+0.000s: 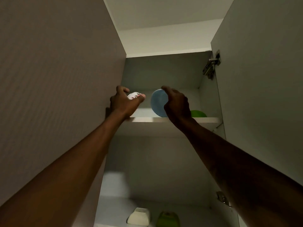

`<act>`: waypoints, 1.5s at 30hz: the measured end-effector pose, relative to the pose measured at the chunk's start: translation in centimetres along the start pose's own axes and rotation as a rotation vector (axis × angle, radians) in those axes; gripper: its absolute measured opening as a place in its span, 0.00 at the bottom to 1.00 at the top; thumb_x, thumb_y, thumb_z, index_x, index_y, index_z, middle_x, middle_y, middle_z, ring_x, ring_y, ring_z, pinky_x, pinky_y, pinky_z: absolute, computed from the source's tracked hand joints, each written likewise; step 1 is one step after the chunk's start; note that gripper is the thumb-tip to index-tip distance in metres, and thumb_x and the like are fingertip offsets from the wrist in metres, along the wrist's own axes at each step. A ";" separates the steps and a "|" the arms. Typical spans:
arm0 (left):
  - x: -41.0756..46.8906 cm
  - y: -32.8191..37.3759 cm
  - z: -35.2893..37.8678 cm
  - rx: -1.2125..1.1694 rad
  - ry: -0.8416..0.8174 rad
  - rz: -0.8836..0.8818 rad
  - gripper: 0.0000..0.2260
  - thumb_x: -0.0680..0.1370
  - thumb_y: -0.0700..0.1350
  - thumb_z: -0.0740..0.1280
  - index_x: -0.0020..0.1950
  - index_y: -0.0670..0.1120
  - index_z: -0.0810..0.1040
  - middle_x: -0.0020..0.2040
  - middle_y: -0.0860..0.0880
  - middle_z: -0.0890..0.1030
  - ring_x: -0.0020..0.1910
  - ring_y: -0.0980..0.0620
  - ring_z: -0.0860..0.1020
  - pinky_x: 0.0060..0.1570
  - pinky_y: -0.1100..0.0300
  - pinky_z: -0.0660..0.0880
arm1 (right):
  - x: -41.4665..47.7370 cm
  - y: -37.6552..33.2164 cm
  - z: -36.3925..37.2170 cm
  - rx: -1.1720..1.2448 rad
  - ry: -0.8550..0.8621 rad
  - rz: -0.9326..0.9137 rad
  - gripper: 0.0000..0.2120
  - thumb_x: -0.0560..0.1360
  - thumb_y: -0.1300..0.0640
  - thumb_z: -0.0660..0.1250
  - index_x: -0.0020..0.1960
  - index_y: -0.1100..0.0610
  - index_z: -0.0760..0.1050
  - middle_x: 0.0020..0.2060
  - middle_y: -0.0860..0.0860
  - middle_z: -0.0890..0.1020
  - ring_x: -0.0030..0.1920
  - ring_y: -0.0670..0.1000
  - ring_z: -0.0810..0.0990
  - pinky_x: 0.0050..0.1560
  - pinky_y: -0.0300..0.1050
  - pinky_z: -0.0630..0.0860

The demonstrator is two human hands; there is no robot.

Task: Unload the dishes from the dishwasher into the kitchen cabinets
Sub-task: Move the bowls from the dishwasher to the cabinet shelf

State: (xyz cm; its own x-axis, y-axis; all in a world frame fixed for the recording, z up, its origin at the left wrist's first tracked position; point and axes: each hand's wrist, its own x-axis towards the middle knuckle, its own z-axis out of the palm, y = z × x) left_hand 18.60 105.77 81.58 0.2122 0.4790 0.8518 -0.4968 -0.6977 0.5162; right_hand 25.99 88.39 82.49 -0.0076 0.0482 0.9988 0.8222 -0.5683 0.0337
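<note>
Both my arms reach up into an open wall cabinet. My left hand (125, 101) grips a small white bowl with a floral pattern (133, 95) above the left part of the upper shelf (205, 119). My right hand (176, 104) holds a light blue bowl (158, 102), tilted on its side with its underside toward me, over the middle of the same shelf. A green bowl (198, 113) sits on that shelf just right of my right hand, partly hidden by it.
The cabinet door (262, 79) stands open at the right with hinges (211, 65) on its inner edge. A grey side panel (57, 63) bounds the left. On the lower shelf stand a white dish (139, 217) and a green dish (168, 219).
</note>
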 end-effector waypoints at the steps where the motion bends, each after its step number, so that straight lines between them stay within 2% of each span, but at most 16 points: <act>1: 0.4 -0.1 0.0 0.070 -0.036 0.060 0.31 0.64 0.70 0.74 0.57 0.55 0.71 0.49 0.52 0.74 0.47 0.47 0.79 0.41 0.43 0.84 | 0.0 0.5 0.2 -0.050 -0.023 -0.054 0.28 0.74 0.67 0.66 0.73 0.53 0.71 0.65 0.56 0.77 0.61 0.60 0.77 0.55 0.52 0.77; 5: 2.0 0.3 0.8 0.355 -0.182 0.328 0.26 0.68 0.66 0.74 0.55 0.50 0.74 0.48 0.49 0.77 0.45 0.46 0.79 0.38 0.50 0.82 | -0.8 2.4 1.5 -0.220 -0.166 -0.190 0.21 0.76 0.59 0.70 0.69 0.53 0.75 0.66 0.57 0.77 0.65 0.60 0.76 0.64 0.56 0.75; 7: 2.6 0.6 1.5 0.476 -0.256 0.382 0.23 0.70 0.64 0.74 0.54 0.51 0.75 0.49 0.47 0.78 0.44 0.48 0.78 0.36 0.55 0.78 | -1.2 3.0 1.8 -0.215 -0.178 -0.194 0.20 0.76 0.57 0.70 0.67 0.53 0.77 0.67 0.56 0.78 0.66 0.59 0.76 0.65 0.57 0.75; 12: 3.2 0.1 3.6 0.730 -0.382 0.444 0.25 0.70 0.62 0.74 0.61 0.51 0.77 0.56 0.45 0.80 0.51 0.44 0.79 0.52 0.46 0.81 | -1.6 3.1 1.7 -0.190 -0.172 -0.241 0.21 0.72 0.51 0.61 0.62 0.52 0.81 0.58 0.50 0.83 0.55 0.55 0.82 0.55 0.51 0.80; 16: 3.7 -1.0 4.0 0.665 -0.387 0.406 0.23 0.69 0.64 0.73 0.59 0.54 0.78 0.57 0.46 0.79 0.52 0.45 0.78 0.53 0.47 0.79 | -1.8 3.2 2.2 -0.155 -0.136 -0.229 0.21 0.73 0.48 0.58 0.59 0.49 0.83 0.54 0.46 0.84 0.50 0.50 0.83 0.51 0.45 0.79; 19: 3.9 -1.5 4.1 0.600 -0.408 0.346 0.22 0.63 0.67 0.70 0.53 0.60 0.77 0.57 0.47 0.79 0.53 0.46 0.77 0.55 0.48 0.79 | -1.8 3.4 2.2 -0.149 -0.142 -0.237 0.20 0.73 0.47 0.58 0.58 0.49 0.83 0.52 0.45 0.84 0.48 0.49 0.83 0.50 0.46 0.80; 21: 4.1 -1.9 4.3 0.579 -0.437 0.333 0.24 0.62 0.67 0.68 0.55 0.60 0.77 0.59 0.47 0.79 0.54 0.46 0.76 0.56 0.50 0.77 | -1.8 3.6 2.3 -0.146 -0.142 -0.241 0.18 0.74 0.49 0.59 0.57 0.49 0.84 0.51 0.46 0.84 0.47 0.50 0.82 0.49 0.47 0.80; 24: 4.3 -2.1 4.7 0.579 -0.471 0.319 0.18 0.70 0.61 0.69 0.58 0.58 0.78 0.62 0.48 0.79 0.56 0.48 0.73 0.55 0.53 0.72 | -1.9 3.7 2.3 -0.140 -0.135 -0.259 0.15 0.75 0.53 0.62 0.55 0.49 0.85 0.51 0.47 0.85 0.48 0.51 0.83 0.49 0.49 0.80; 26: 4.5 -2.4 4.8 0.583 -0.491 0.306 0.16 0.72 0.61 0.68 0.57 0.60 0.77 0.64 0.48 0.79 0.59 0.47 0.73 0.56 0.53 0.69 | -2.0 3.6 2.1 -0.144 -0.142 -0.269 0.15 0.75 0.53 0.61 0.55 0.50 0.85 0.54 0.49 0.85 0.51 0.53 0.83 0.52 0.50 0.80; 30: 4.4 -3.2 5.0 0.532 -0.554 0.300 0.15 0.80 0.53 0.64 0.65 0.53 0.77 0.67 0.48 0.78 0.59 0.48 0.72 0.55 0.54 0.68 | -2.0 3.7 2.4 -0.148 -0.148 -0.232 0.20 0.73 0.47 0.56 0.54 0.48 0.84 0.54 0.45 0.85 0.52 0.51 0.82 0.54 0.50 0.79; 34: 3.9 -3.7 4.8 0.451 -0.509 0.307 0.23 0.79 0.49 0.61 0.75 0.53 0.68 0.71 0.43 0.74 0.65 0.42 0.72 0.60 0.51 0.70 | -1.9 4.0 2.6 -0.176 -0.183 -0.213 0.20 0.73 0.47 0.55 0.53 0.47 0.84 0.49 0.47 0.86 0.47 0.52 0.82 0.49 0.50 0.79; 36: 3.6 -4.1 4.6 0.364 -0.428 0.288 0.24 0.78 0.46 0.62 0.74 0.52 0.68 0.68 0.42 0.75 0.63 0.42 0.72 0.58 0.50 0.70 | -1.8 4.1 2.6 -0.180 -0.188 -0.223 0.21 0.74 0.48 0.54 0.56 0.48 0.83 0.46 0.50 0.86 0.45 0.54 0.82 0.48 0.50 0.79; 38: 3.4 -4.8 4.4 0.258 -0.325 0.266 0.22 0.75 0.47 0.67 0.69 0.51 0.70 0.62 0.44 0.77 0.59 0.44 0.73 0.52 0.52 0.71 | -1.7 4.4 2.8 -0.182 -0.205 -0.255 0.23 0.75 0.46 0.51 0.60 0.50 0.80 0.44 0.52 0.85 0.42 0.55 0.82 0.45 0.50 0.78; 41: 3.2 -5.9 4.3 0.237 -0.184 0.314 0.17 0.70 0.51 0.73 0.56 0.48 0.76 0.56 0.46 0.79 0.57 0.45 0.74 0.48 0.56 0.67 | -1.5 4.4 2.9 -0.172 -0.250 -0.291 0.18 0.77 0.48 0.51 0.56 0.57 0.74 0.36 0.54 0.81 0.31 0.54 0.78 0.35 0.52 0.77; 43: 2.9 -6.0 4.3 0.217 -0.130 0.332 0.14 0.67 0.53 0.74 0.48 0.48 0.79 0.49 0.47 0.81 0.54 0.47 0.75 0.43 0.58 0.65 | -1.4 4.1 2.5 -0.163 -0.229 -0.280 0.13 0.77 0.50 0.54 0.52 0.58 0.70 0.32 0.54 0.78 0.28 0.54 0.75 0.31 0.52 0.75; 45: 2.4 -5.8 4.2 0.198 -0.083 0.352 0.11 0.66 0.52 0.72 0.44 0.49 0.81 0.45 0.49 0.80 0.53 0.49 0.73 0.43 0.58 0.64 | -1.4 4.0 2.4 -0.159 -0.231 -0.271 0.13 0.76 0.50 0.54 0.51 0.58 0.70 0.32 0.54 0.78 0.28 0.53 0.75 0.30 0.50 0.74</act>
State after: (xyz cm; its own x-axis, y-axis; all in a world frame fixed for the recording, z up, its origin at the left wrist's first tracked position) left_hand 25.50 108.74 81.01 0.1292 0.1535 0.9797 -0.3813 -0.9043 0.1920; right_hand 30.63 88.03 81.15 -0.0688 0.3876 0.9192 0.7097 -0.6286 0.3182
